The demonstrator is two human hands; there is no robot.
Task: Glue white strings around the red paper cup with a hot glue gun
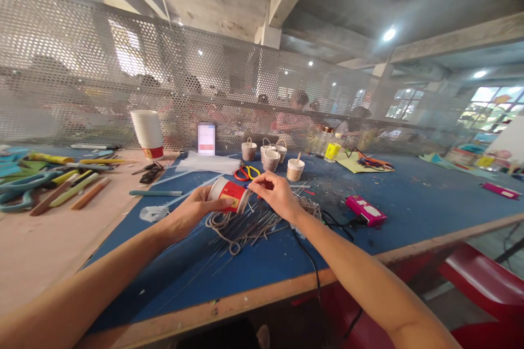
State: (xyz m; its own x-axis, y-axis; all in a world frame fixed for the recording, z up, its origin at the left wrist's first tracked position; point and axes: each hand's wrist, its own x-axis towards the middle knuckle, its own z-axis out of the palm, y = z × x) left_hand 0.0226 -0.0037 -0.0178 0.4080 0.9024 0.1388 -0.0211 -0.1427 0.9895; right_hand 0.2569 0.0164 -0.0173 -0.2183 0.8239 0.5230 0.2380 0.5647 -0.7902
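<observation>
A red-and-white paper cup (234, 192) lies tipped on its side in my left hand (195, 208), which grips it with the thumb across the red band. At the cup's right end, my right hand (275, 192) has thumb and index finger pinched together; whatever is between them is too small to make out. Beneath both hands, thin metal wires (256, 227) spread over the blue tabletop. Grey cord (221, 222) is coiled by the wires, below the cup. Just behind the hands are scissors (246, 173) with red and yellow handles.
Small cord-wrapped cups (271, 160) stand at the back, beside a cup holding a stick (295, 169). A paper cup stack (147, 133) and phone (207, 139) stand left. A magenta box (365, 210) with a black cable lies right. Tools (61, 185) cover the left side; perforated panel (229, 87) behind.
</observation>
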